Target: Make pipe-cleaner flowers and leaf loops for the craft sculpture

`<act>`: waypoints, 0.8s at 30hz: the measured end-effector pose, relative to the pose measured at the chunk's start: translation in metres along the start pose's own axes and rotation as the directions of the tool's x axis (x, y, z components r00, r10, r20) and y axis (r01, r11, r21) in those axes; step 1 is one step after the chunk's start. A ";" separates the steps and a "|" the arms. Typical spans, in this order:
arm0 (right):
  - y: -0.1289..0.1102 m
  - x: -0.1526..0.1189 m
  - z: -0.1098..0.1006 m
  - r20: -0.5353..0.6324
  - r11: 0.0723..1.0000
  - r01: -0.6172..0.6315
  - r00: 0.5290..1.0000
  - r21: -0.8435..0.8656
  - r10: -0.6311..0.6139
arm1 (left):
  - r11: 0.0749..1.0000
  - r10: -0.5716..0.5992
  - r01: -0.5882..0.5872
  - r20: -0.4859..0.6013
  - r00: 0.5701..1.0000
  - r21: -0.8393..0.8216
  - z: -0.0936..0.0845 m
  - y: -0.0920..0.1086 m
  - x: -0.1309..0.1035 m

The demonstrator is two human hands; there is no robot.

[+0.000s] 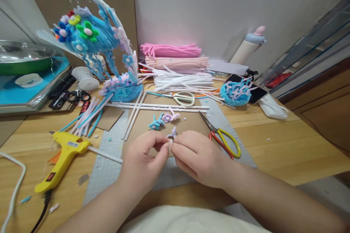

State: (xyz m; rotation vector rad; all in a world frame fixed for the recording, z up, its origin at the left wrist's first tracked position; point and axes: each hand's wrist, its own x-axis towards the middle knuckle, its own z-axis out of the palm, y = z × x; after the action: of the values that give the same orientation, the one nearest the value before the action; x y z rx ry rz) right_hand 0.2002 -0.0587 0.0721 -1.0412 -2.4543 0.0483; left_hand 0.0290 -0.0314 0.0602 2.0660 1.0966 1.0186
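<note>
My left hand [146, 158] and my right hand [201, 156] meet over the cardboard sheet, fingertips pinched together on a small lilac and white pipe-cleaner piece [174, 132]. Its lilac end sticks up beyond the fingers; the white part between them is mostly hidden. Just past the hands lie a blue pipe-cleaner flower [155, 123] and a lilac pipe-cleaner flower [167, 117]. To the right of my right hand rest scissors with yellow handles [229, 142], together with a red-handled tool [222, 146] partly under them.
A yellow glue gun [64, 156] lies left, its clear stick pointing toward my left hand. Behind stand a blue flowered pipe-cleaner sculpture [95, 36], bundles of pink pipe cleaners [171, 50] and white ones [183, 81]. Cream-handled scissors [184, 99] and a blue coiled piece [235, 93] lie farther back.
</note>
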 end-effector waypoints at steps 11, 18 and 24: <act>0.010 0.005 0.000 -0.044 0.826 -0.243 0.951 0.508 0.307 | 0.982 -0.057 0.071 0.080 0.995 -0.176 -0.001 0.003 0.001; 0.002 0.002 0.002 -0.003 0.990 -0.131 0.991 0.061 0.131 | 0.958 -0.211 0.208 0.009 0.978 -0.195 0.005 -0.001 0.001; 0.001 -0.001 0.002 0.018 0.991 0.036 0.999 -0.132 -0.034 | 0.999 -0.020 0.017 0.063 0.998 0.042 0.003 -0.002 0.000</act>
State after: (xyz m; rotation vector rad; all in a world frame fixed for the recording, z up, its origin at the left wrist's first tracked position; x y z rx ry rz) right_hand 0.2007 -0.0584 0.0701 -1.0564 -2.5178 -0.1192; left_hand 0.0308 -0.0311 0.0575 2.1022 1.1111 0.9226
